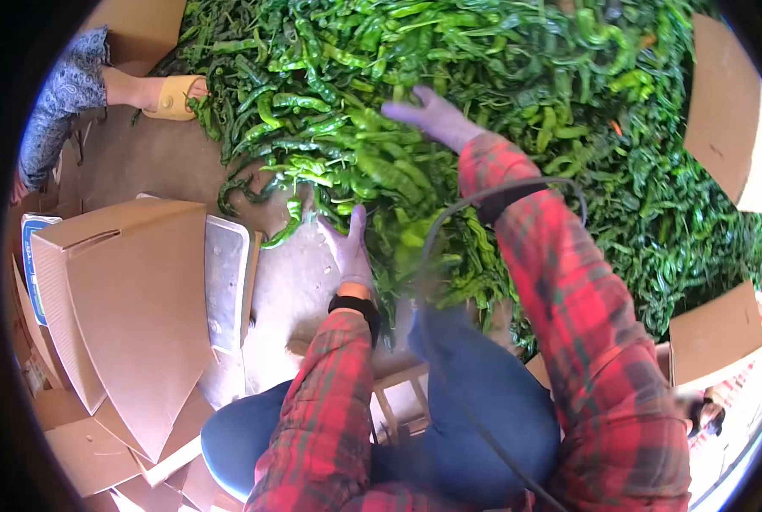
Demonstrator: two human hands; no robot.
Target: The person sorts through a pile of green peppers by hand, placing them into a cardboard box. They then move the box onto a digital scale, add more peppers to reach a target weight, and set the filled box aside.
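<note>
A large heap of long green peppers (pixel 389 175) spreads over the floor in front of me. My right hand (pixel 436 119), in a thin light purple glove, reaches over the middle of the heap with its fingers apart and nothing held. Nearer to me, my left hand (pixel 351 250), gloved the same way, is at the heap's near edge. Its thumb and fingers are spread, and no pepper shows in its grasp. A few loose peppers (pixel 287 224) lie on the bare floor just left of it.
An open cardboard box (pixel 137 299) stands at my left, beside a grey-white panel (pixel 225 282). More cardboard flaps (pixel 731 111) border the heap on the right. Another person's foot in a yellow sandal (pixel 174 98) rests at the heap's left edge. A dark cable (pixel 430 247) crosses the view.
</note>
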